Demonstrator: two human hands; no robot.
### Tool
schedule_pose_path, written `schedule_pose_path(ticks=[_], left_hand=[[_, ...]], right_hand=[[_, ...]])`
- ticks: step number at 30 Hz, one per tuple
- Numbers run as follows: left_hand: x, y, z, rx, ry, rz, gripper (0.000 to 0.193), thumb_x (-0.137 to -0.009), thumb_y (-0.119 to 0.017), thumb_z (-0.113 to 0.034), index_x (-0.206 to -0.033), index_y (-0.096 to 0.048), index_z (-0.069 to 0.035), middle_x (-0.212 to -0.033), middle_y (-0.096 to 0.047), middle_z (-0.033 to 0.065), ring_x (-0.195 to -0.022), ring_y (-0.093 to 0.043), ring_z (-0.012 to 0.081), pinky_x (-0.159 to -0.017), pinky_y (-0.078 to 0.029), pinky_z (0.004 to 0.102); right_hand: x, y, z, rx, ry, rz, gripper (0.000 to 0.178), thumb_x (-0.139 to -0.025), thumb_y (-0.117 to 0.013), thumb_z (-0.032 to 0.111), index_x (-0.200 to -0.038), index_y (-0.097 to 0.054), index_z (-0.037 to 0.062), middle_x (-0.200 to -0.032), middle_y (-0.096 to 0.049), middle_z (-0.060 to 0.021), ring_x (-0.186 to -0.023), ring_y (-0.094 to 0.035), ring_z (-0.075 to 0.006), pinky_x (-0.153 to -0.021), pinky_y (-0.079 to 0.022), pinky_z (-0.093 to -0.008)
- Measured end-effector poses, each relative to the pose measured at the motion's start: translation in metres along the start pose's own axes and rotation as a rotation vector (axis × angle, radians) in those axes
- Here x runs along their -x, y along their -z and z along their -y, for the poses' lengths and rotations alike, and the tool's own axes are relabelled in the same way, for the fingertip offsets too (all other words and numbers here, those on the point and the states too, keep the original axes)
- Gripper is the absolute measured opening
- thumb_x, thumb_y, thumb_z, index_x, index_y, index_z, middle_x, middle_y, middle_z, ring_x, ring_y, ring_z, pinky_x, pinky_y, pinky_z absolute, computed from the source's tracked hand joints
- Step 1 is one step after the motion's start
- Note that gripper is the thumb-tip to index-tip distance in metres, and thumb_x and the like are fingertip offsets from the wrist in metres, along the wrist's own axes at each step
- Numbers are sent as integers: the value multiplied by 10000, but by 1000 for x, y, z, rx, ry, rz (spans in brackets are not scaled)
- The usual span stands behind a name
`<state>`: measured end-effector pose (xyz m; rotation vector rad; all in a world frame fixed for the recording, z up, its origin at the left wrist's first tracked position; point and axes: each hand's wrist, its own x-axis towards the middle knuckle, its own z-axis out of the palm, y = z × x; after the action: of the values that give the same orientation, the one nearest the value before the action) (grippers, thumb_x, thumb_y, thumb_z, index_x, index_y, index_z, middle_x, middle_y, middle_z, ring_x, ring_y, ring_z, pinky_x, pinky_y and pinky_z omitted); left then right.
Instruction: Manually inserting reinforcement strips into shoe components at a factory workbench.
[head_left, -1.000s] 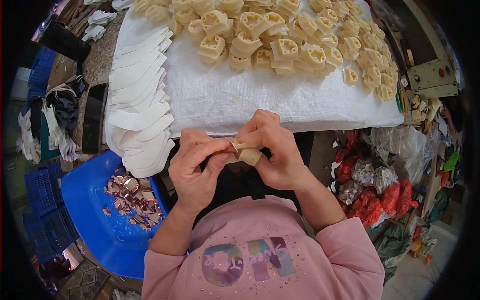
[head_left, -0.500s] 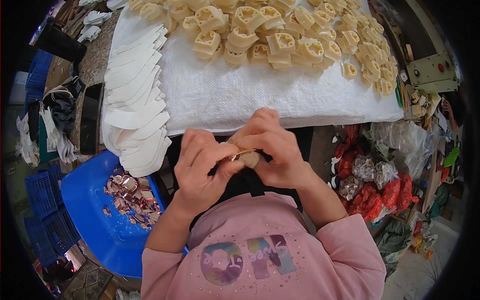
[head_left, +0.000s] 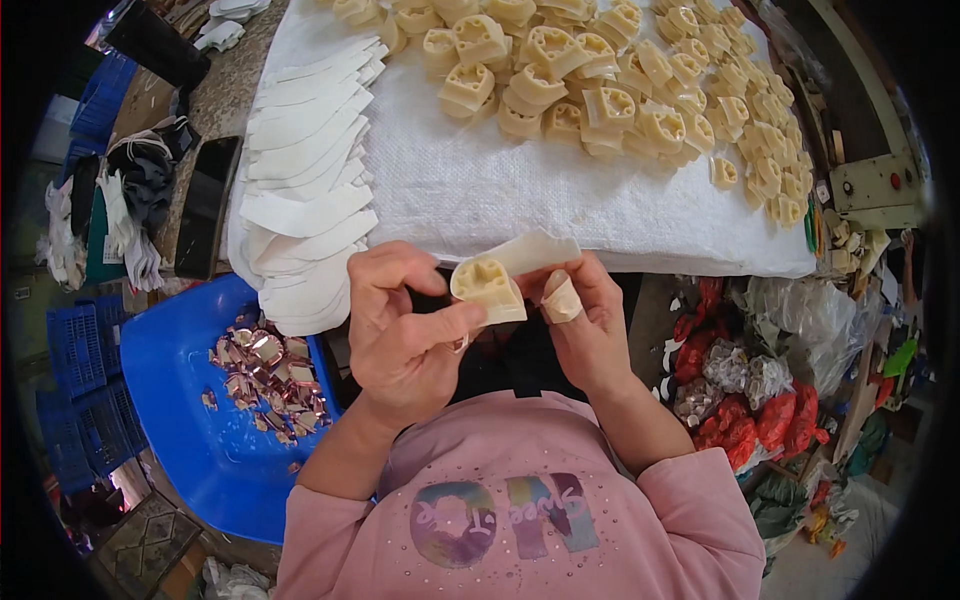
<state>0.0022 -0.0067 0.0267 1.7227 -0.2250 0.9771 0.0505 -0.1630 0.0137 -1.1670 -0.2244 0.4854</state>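
Observation:
Between the thumb and fingers of my left hand (head_left: 405,325) is a cream moulded piece (head_left: 487,285), rounded on top with a hollowed, toothed face. A thin off-white strip (head_left: 540,250) curves around its top and runs off to the right. My right hand (head_left: 590,325) has its fingers closed at the underside of the strip's free end. A pale wrap (head_left: 562,300) covers my right thumb. Both hands are in front of my chest, just off the table's near edge.
A white woven cover (head_left: 450,200) lies over the table. On it are many cream moulded pieces (head_left: 610,108) and an overlapping row of white strips (head_left: 310,150). A blue tub (head_left: 190,460) with shiny pinkish pieces stands left; red bags (head_left: 735,435) lie right.
My hands have turned and my right hand has moved away from my left. The moulded piece, mostly hidden before, now shows its hollow face, with the strip stretched out to the right.

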Motion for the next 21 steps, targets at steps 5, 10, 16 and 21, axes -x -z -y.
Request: schedule_pose_path(ticks=[5, 10, 16, 21], left_hand=[[8, -3, -3, 42, 36, 141, 233, -663, -678, 84, -849, -594, -30, -941, -598, 140, -781, -622, 248, -686, -437, 332], [5, -3, 1, -192, -153, 250, 266, -600, -673, 69, -841, -589, -5, -887, -601, 110, -751, -601, 233, -600, -371, 294], [1, -8, -8, -478, -234, 368, 166, -625, -657, 22, -738, -545, -25, -830, -553, 89, -662, -530, 211, -528, -319, 310], [-2, -11, -9, -582, -198, 399, 182, -601, -654, 22, -712, -520, -33, -807, -520, 82, -641, -487, 208, -497, -286, 326]], right_hand=[[-1, -8, 2, -83, 105, 67, 279, -972, -438, 264, -1072, -493, 10, -987, -626, -99, -787, -581, -90, -550, -434, -216], [6, -7, 11, -54, -13, -8, 227, -968, -439, 214, -1045, -530, 21, -985, -640, -90, -722, -548, -74, -574, -427, -212], [8, -2, 7, -8, -27, 50, 247, -936, -456, 143, -1094, -593, 12, -987, -646, -57, -729, -534, -52, -595, -419, -201], [6, -5, 4, 378, 87, 61, 244, -921, -472, 134, -1093, -575, -5, -954, -644, -130, -758, -601, -141, -663, -475, -263]])
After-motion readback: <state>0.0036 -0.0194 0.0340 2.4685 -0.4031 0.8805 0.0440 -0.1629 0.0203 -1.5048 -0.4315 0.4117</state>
